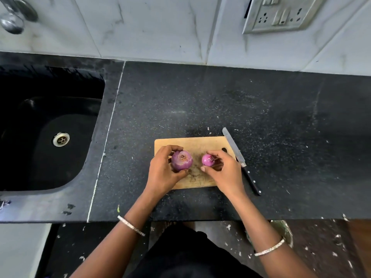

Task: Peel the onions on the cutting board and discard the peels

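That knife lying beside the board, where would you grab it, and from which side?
Grip the knife by its black handle, from the near right: the handle points toward the person, beside the right hand, the blade away.

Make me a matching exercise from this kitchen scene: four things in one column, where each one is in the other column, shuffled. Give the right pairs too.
Things
1. larger onion
2. smaller onion
3. knife
4. sink

Places
A. along the right edge of the cutting board
B. gripped by the left hand
C. set into the counter, far left
D. held in the right hand

Pairs: 1-B, 2-D, 3-A, 4-C
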